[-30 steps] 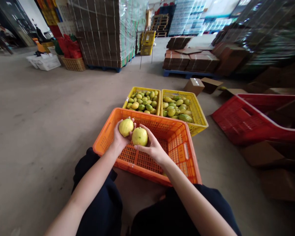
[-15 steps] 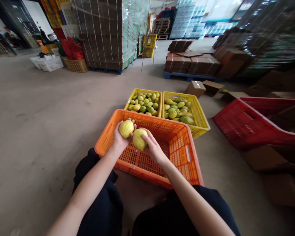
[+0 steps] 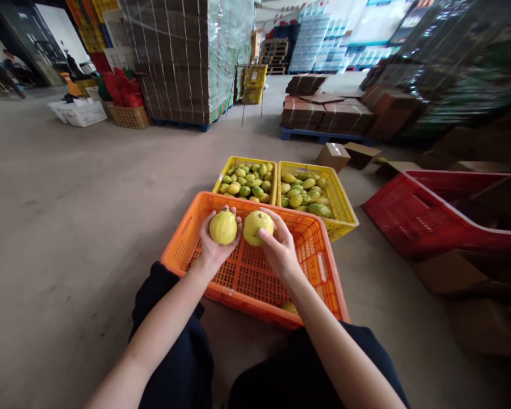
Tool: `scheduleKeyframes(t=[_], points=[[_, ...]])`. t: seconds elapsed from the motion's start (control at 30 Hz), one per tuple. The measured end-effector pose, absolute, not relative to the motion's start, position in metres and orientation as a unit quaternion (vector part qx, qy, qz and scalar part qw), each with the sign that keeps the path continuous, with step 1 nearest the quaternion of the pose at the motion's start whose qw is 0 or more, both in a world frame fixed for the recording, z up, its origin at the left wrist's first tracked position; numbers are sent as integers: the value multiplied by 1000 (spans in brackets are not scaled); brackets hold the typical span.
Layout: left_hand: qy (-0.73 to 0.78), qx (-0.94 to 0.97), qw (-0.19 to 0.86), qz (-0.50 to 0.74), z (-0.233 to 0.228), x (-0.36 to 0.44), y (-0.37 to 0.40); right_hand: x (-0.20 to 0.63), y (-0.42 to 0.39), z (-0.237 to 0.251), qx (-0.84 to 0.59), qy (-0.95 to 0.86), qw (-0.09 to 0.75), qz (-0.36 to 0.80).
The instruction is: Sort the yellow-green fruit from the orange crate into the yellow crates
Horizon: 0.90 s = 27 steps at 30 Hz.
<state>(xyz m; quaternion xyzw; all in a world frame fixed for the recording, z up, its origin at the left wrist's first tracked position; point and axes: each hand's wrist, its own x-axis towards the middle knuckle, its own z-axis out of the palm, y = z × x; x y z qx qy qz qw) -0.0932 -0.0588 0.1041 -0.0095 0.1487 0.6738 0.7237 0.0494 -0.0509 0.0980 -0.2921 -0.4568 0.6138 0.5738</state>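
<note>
The left hand (image 3: 213,247) is cupping a pale yellow fruit (image 3: 223,227) from beneath, fingers closed round it. Just to its right, almost touching, the right hand (image 3: 281,247) is gripping a second yellow fruit (image 3: 258,227) from the side and below. Both fruits are being held up over the orange crate (image 3: 183,250), which is sitting directly under the grips with one fruit visible at its near corner. Beyond the grips, two yellow crates (image 3: 344,207) are standing side by side, filled with greener fruit. This looks like a comparing or grading step; the next move calls for choosing a crate for each fruit, then lowering it gently rather than dropping it.
</note>
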Motion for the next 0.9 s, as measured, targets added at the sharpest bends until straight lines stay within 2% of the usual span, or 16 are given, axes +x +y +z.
scheduleKeyframes(t=[0.23,0.37,0.73,0.9], points=[[131,-23,716,685,102,-88,-53,45,-45,93,-253,-296,521,760],[123,-27,717,686,98,-89,-53,47,-46,92,-220,-201,516,803],[122,-58,719,682,93,-90,-50,48,-44,85,-222,-149,558,786],[149,-74,710,684,101,-93,-47,41,-39,66,-310,-131,567,752]])
